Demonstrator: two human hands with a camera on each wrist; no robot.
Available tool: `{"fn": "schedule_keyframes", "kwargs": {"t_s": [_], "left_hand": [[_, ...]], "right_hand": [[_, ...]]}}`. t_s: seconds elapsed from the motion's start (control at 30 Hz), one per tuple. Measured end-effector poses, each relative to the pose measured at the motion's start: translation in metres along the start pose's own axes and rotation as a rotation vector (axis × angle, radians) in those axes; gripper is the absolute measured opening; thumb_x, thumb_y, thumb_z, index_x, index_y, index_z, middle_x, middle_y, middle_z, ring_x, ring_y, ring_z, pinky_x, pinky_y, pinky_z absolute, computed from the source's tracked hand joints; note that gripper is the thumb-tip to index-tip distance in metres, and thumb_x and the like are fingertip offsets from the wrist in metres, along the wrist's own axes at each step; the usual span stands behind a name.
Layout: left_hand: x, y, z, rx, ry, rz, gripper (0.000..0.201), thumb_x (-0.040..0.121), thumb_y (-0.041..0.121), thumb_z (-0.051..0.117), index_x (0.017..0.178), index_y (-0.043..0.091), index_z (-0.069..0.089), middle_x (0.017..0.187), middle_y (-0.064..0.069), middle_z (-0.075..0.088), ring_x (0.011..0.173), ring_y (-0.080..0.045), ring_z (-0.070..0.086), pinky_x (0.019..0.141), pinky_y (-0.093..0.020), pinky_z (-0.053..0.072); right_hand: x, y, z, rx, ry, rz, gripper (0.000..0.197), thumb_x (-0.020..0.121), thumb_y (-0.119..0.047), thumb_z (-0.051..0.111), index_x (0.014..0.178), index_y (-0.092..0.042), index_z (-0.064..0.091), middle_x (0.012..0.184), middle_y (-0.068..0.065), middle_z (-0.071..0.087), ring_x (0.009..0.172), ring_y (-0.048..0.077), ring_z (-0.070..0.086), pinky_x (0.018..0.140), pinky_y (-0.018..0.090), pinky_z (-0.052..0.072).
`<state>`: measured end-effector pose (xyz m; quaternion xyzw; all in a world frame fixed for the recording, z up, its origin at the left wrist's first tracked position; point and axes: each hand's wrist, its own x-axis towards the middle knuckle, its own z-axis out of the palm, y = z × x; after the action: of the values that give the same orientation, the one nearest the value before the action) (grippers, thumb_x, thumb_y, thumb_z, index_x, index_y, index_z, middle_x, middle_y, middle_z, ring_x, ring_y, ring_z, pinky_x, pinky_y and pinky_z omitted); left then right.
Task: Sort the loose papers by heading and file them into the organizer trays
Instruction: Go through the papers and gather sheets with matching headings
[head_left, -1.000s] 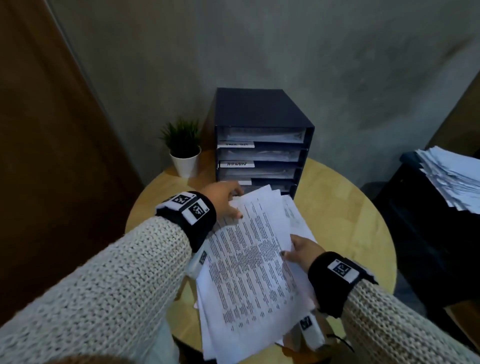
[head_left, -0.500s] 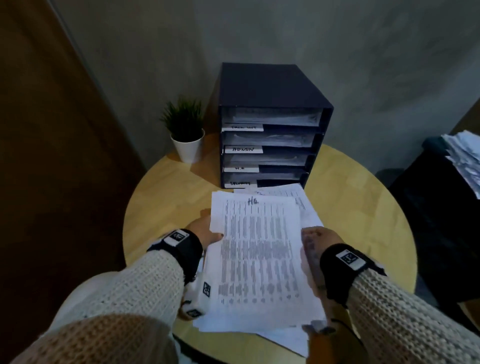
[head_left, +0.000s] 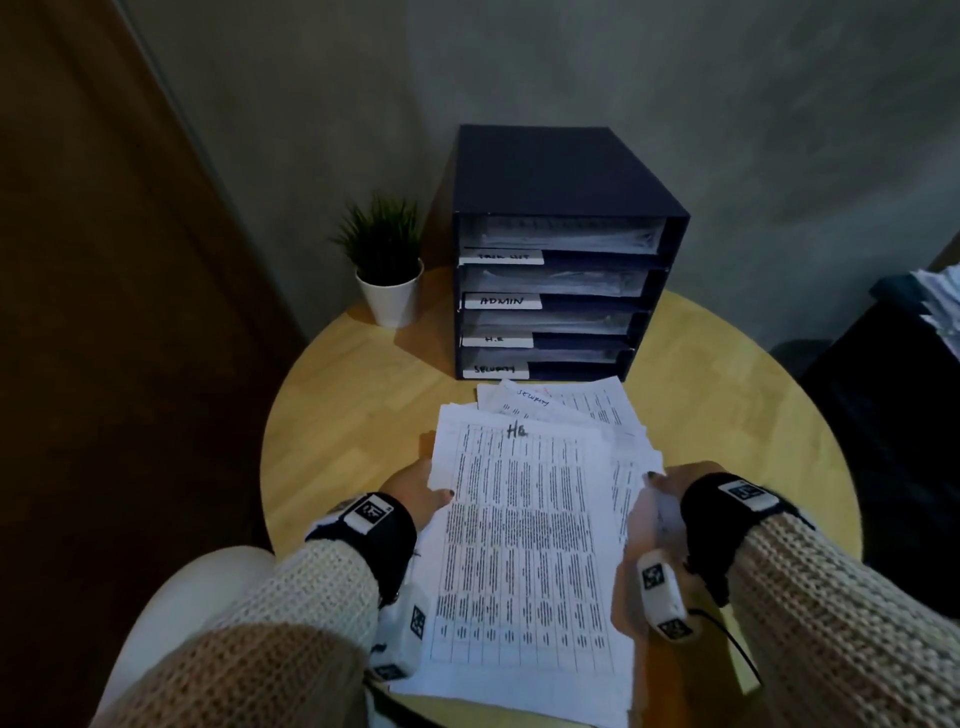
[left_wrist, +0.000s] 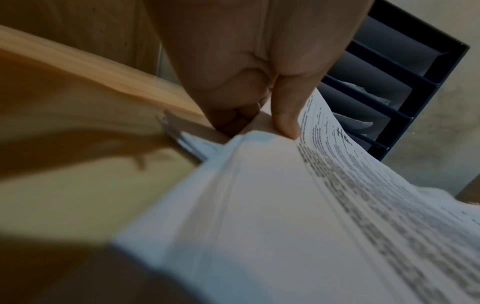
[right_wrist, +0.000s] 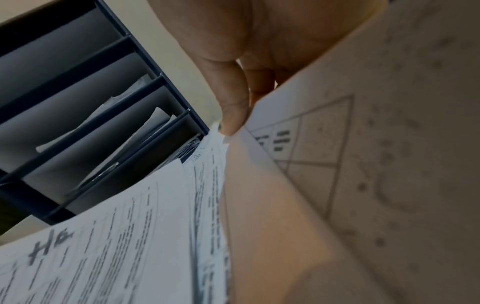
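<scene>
Papers (head_left: 524, 540), a loose uneven stack of them, sit between my two hands above the near part of the round wooden table (head_left: 353, 426). The top sheet is a printed table of small text with "HR" handwritten at its head, and behind it another sheet pokes out with "SECURITY" written on its corner. My left hand (head_left: 415, 491) grips the stack's left edge: in the left wrist view the thumb (left_wrist: 285, 111) lies on top of the sheets and the other fingers are curled underneath, clamped on the pile. My right hand (head_left: 667, 480) holds the right edge, its thumb (right_wrist: 233, 111) pressed on top of the fanned sheets and the remaining fingers tucked behind a raised sheet, so I pinch the papers there too.

The organizer (head_left: 566, 176), a dark box with four stacked trays, stands at the far side of the table, just beyond the papers' far edge. White labels sit on the tray fronts; I can read "ADMIN" on the second and "SECURITY" on the bottom, the top one is too blurred. Sheets already lie in the trays.

A small potted plant (head_left: 387, 260) in a white pot stands left of the organizer. Another heap of papers (head_left: 940, 306) rests on dark furniture at the far right.
</scene>
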<state>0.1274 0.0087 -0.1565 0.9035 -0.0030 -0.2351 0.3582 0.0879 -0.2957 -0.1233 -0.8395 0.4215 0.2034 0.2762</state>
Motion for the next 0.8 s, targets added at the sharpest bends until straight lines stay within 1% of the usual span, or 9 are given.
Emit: {"fn": "schedule_keyframes", "kwargs": {"t_s": [0.03,0.1,0.2,0.33,0.43,0.5,0.63,0.73,0.8], "left_hand": [[-0.001,-0.001,0.0,-0.006,0.002,0.0,0.048,0.095,0.02,0.053,0.141,0.019,0.039,0.139,-0.003,0.052,0.124,-0.023,0.051,0.105,-0.032,0.041],[-0.002,-0.001,0.001,0.011,0.005,0.001,0.051,0.095,0.021,0.053,0.142,0.019,0.036,0.141,-0.003,0.05,0.126,-0.024,0.049,0.107,-0.034,0.039],[-0.005,0.0,0.0,0.046,-0.001,-0.005,0.05,0.095,0.021,0.052,0.143,0.018,0.035,0.142,-0.003,0.048,0.126,-0.025,0.049,0.106,-0.033,0.04],[-0.009,-0.002,0.001,0.029,-0.011,-0.008,0.049,0.095,0.02,0.052,0.142,0.019,0.037,0.139,-0.003,0.051,0.125,-0.024,0.05,0.105,-0.034,0.041],[-0.011,-0.005,0.001,0.037,-0.002,-0.01,0.054,0.095,0.02,0.053,0.144,0.02,0.033,0.139,-0.004,0.051,0.124,-0.025,0.051,0.105,-0.033,0.041],[-0.011,-0.007,0.0,0.023,0.0,-0.021,0.057,0.094,0.02,0.053,0.146,0.02,0.031,0.138,-0.004,0.052,0.123,-0.025,0.051,0.104,-0.033,0.041],[-0.01,-0.006,-0.002,0.057,-0.019,-0.055,0.055,0.095,0.02,0.053,0.145,0.018,0.032,0.14,-0.005,0.05,0.124,-0.025,0.051,0.104,-0.034,0.041],[-0.011,-0.004,-0.002,0.084,-0.016,-0.076,0.053,0.095,0.02,0.052,0.144,0.017,0.032,0.141,-0.005,0.048,0.126,-0.025,0.049,0.104,-0.032,0.04],[-0.011,-0.003,-0.003,0.095,-0.003,-0.094,0.056,0.095,0.02,0.053,0.145,0.017,0.029,0.142,-0.006,0.048,0.125,-0.025,0.049,0.102,-0.029,0.04]], "right_hand": [[-0.004,-0.002,-0.002,0.011,-0.006,-0.003,0.06,0.1,-0.048,0.032,0.144,-0.008,0.036,0.144,0.012,0.044,0.129,0.029,0.046,0.104,0.034,0.038],[-0.015,-0.003,-0.009,0.007,-0.087,-0.041,0.057,0.1,-0.044,0.038,0.142,-0.007,0.038,0.146,0.014,0.042,0.129,0.032,0.045,0.107,0.035,0.037],[-0.015,0.004,-0.016,0.316,-0.095,-0.089,0.044,0.095,-0.026,0.055,0.131,0.0,0.052,0.135,0.021,0.052,0.119,0.036,0.053,0.086,0.031,0.041],[-0.013,0.003,-0.012,0.175,-0.103,-0.155,0.044,0.095,-0.015,0.055,0.137,-0.004,0.047,0.14,0.015,0.049,0.13,0.029,0.048,0.075,0.026,0.045],[-0.032,-0.002,-0.014,-0.073,-0.155,-0.132,0.057,0.102,-0.042,0.033,0.149,-0.01,0.026,0.153,0.008,0.032,0.139,0.026,0.036,0.107,0.034,0.036],[-0.031,0.001,-0.017,-0.104,-0.147,-0.145,0.061,0.1,-0.048,0.031,0.149,-0.012,0.027,0.154,0.007,0.031,0.139,0.028,0.035,0.113,0.036,0.03],[-0.026,0.009,-0.026,-0.184,0.089,-0.184,0.051,0.102,-0.042,0.027,0.136,-0.01,0.048,0.14,0.012,0.049,0.123,0.028,0.051,0.096,0.032,0.039],[-0.033,0.008,-0.044,-0.02,0.249,-0.204,0.034,0.1,-0.024,0.042,0.125,-0.005,0.057,0.125,0.018,0.059,0.109,0.034,0.057,0.086,0.033,0.043],[-0.037,0.004,-0.057,0.13,0.318,-0.292,0.027,0.097,-0.015,0.047,0.121,-0.01,0.059,0.118,0.017,0.064,0.099,0.035,0.06,0.082,0.032,0.045]]}}
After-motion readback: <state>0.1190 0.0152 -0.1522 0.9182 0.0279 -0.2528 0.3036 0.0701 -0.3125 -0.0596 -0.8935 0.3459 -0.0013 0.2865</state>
